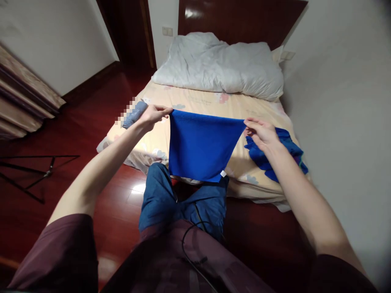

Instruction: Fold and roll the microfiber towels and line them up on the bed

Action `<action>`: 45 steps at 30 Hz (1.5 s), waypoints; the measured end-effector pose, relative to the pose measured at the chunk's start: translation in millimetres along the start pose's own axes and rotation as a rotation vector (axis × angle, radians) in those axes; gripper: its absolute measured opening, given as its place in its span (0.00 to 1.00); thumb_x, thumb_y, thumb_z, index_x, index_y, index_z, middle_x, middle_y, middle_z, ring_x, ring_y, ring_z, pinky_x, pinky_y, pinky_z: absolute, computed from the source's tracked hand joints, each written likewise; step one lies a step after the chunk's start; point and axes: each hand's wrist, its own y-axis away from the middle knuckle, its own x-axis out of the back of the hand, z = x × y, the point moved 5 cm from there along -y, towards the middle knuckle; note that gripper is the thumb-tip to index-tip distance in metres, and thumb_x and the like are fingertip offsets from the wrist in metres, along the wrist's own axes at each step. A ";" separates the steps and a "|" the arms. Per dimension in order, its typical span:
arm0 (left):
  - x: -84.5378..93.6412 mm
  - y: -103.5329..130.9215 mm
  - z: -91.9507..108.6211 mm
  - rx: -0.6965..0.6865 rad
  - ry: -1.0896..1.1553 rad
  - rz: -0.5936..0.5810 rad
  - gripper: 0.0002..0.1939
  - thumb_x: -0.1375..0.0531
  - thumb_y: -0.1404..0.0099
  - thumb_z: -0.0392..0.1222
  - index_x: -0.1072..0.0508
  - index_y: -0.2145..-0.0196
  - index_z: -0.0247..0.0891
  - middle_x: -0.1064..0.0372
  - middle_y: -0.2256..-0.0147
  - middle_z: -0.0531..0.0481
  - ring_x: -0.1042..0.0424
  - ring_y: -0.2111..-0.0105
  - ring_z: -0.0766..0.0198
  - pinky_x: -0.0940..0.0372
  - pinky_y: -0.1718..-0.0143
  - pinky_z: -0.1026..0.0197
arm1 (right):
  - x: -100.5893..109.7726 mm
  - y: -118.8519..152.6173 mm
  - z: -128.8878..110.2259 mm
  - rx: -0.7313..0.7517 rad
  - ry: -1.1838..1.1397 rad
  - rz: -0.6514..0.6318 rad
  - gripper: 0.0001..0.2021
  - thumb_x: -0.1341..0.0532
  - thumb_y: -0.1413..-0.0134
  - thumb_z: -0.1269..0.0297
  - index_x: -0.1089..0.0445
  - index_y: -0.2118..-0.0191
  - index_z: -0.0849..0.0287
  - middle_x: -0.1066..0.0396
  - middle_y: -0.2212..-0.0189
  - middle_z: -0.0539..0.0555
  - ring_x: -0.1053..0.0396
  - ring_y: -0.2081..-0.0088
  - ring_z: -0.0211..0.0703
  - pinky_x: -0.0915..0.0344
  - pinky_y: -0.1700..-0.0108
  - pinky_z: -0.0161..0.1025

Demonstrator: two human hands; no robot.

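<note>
A blue cloth hangs stretched between my two hands, over the near edge of the bed and my knees. My left hand pinches its upper left corner. At the upper right corner, my right hand grips the cloth between thumb and fingers. A small white tag shows at the lower right corner. Just right of my right hand, a crumpled pile of blue fabric lies on the bed, partly hidden by my forearm. A grey-blue rolled item lies beside my left wrist.
The bed has a patterned yellow sheet, with a bunched white quilt near the dark headboard. Black tripod legs stand on the floor at the left. Curtains hang at the far left. A black cable runs down my front.
</note>
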 end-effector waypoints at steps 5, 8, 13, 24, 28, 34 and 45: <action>-21.5 -65.9 -13.1 -0.050 -0.014 0.105 0.17 0.27 0.43 0.53 0.21 0.70 0.35 0.27 0.75 0.46 0.26 0.70 0.59 0.32 0.67 0.59 | -29.1 -58.2 16.7 0.021 0.009 0.108 0.17 0.22 0.61 0.67 0.28 0.67 0.59 0.29 0.77 0.45 0.31 0.77 0.30 0.43 0.80 0.24; -22.7 -93.2 8.9 -0.272 -0.015 0.164 0.21 0.28 0.40 0.56 0.21 0.68 0.33 0.25 0.71 0.46 0.24 0.66 0.58 0.30 0.62 0.57 | -32.8 -83.2 10.9 0.196 -0.015 0.169 0.18 0.22 0.58 0.62 0.29 0.65 0.58 0.27 0.74 0.46 0.28 0.74 0.33 0.39 0.78 0.26; -14.8 -87.7 23.4 -0.542 -0.115 0.167 0.25 0.35 0.34 0.60 0.19 0.60 0.31 0.21 0.62 0.45 0.25 0.59 0.58 0.32 0.57 0.57 | -17.6 -86.3 25.6 0.414 -0.039 0.178 0.20 0.24 0.53 0.55 0.29 0.59 0.57 0.25 0.66 0.51 0.23 0.61 0.42 0.27 0.66 0.34; -79.9 44.7 -247.7 0.170 -0.165 -0.052 0.19 0.31 0.44 0.57 0.19 0.68 0.37 0.20 0.66 0.42 0.22 0.61 0.52 0.31 0.58 0.56 | -19.3 29.8 274.3 -0.179 0.163 0.127 0.24 0.23 0.69 0.48 0.28 0.69 0.58 0.25 0.73 0.53 0.28 0.68 0.42 0.30 0.63 0.39; -96.0 62.6 -283.6 0.346 0.001 0.045 0.19 0.29 0.47 0.54 0.21 0.65 0.36 0.19 0.63 0.41 0.21 0.58 0.52 0.29 0.54 0.55 | -19.8 43.5 300.2 -0.297 0.150 0.158 0.28 0.22 0.73 0.45 0.29 0.69 0.58 0.26 0.74 0.51 0.35 0.74 0.36 0.38 0.72 0.34; -106.7 56.6 -284.6 0.420 -0.009 0.098 0.16 0.30 0.47 0.44 0.22 0.62 0.36 0.20 0.64 0.43 0.21 0.59 0.53 0.28 0.55 0.57 | -18.4 38.0 293.8 -0.338 0.117 0.210 0.28 0.22 0.72 0.47 0.33 0.68 0.57 0.27 0.74 0.47 0.43 0.77 0.31 0.46 0.76 0.31; -79.8 81.5 -277.5 0.416 0.021 -0.007 0.20 0.26 0.53 0.50 0.21 0.66 0.36 0.21 0.68 0.45 0.21 0.62 0.54 0.28 0.57 0.57 | 0.8 66.1 292.6 -0.421 0.163 0.171 0.30 0.20 0.76 0.52 0.39 0.72 0.55 0.34 0.79 0.44 0.46 0.78 0.30 0.49 0.80 0.29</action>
